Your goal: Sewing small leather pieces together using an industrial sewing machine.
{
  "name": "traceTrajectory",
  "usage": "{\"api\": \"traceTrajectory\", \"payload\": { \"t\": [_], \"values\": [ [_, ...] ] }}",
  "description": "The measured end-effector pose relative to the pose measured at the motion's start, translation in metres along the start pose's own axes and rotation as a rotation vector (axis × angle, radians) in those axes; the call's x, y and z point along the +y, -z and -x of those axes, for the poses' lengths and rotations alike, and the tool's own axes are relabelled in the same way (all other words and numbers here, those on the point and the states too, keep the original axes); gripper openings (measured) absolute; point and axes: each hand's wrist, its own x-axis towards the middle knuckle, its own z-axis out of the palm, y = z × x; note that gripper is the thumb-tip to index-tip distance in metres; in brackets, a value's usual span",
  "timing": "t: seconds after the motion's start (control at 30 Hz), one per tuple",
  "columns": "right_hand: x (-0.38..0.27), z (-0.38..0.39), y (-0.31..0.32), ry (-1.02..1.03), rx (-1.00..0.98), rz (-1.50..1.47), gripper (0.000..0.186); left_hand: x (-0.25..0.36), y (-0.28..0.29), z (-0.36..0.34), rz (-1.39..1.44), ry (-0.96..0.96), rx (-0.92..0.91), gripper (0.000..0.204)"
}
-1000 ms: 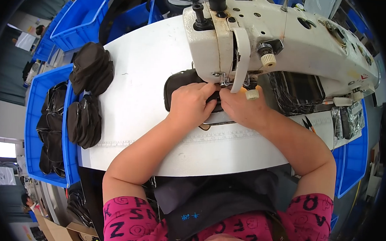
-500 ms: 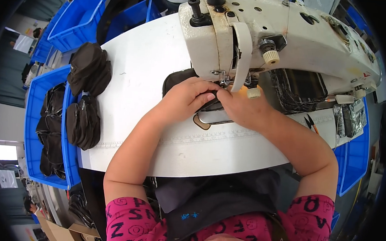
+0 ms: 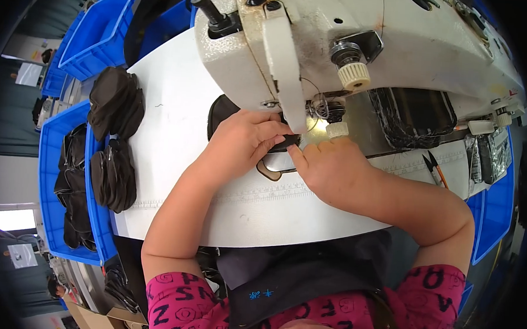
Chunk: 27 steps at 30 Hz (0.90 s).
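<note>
Under the head of a white sewing machine point(image 3: 245, 59) lies a dark fabric piece point(image 3: 219, 116) with a curved edge. My left hand point(image 3: 241, 142) rests on it, thumb and fingers pinched together at its near edge. Close to the needle area, my right hand point(image 3: 334, 171) presses its fingertips at the same piece's right edge, the fingers curled. The machine's head hides the needle and part of the fabric. A brown-edged metal plate point(image 3: 270, 171) shows just below my hands.
Stacked black pouches point(image 3: 116, 103) stand at the table's left, beside a blue bin point(image 3: 45, 171) holding more. Dark framed pieces point(image 3: 412, 118) are piled under the machine arm. Thread snips point(image 3: 436, 169) lie right of my forearm, near plastic-wrapped packets point(image 3: 489, 157). A ruler strip point(image 3: 238, 194) crosses the tabletop.
The view has moved closer to the machine. My right hand has shifted slightly right and down from the needle area, its fingers more curled. My left hand stays on the fabric.
</note>
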Motion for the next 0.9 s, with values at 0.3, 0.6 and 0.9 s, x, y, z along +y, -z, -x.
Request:
{"api": "traceTrajectory", "payload": {
  "t": [0.3, 0.6, 0.9],
  "values": [
    [-0.001, -0.003, -0.002, -0.008, 0.002, -0.002, 0.023, 0.008, -0.001, 0.002, -0.081, -0.010, 0.034, 0.024],
    [-0.001, -0.005, -0.003, -0.076, -0.043, 0.025, 0.032, 0.007, -0.007, 0.003, -0.207, 0.036, 0.061, 0.021],
    [0.005, -0.005, -0.008, -0.126, -0.027, 0.042, 0.049, 0.003, -0.009, -0.002, -0.145, 0.098, 0.087, 0.016]
  ]
}}
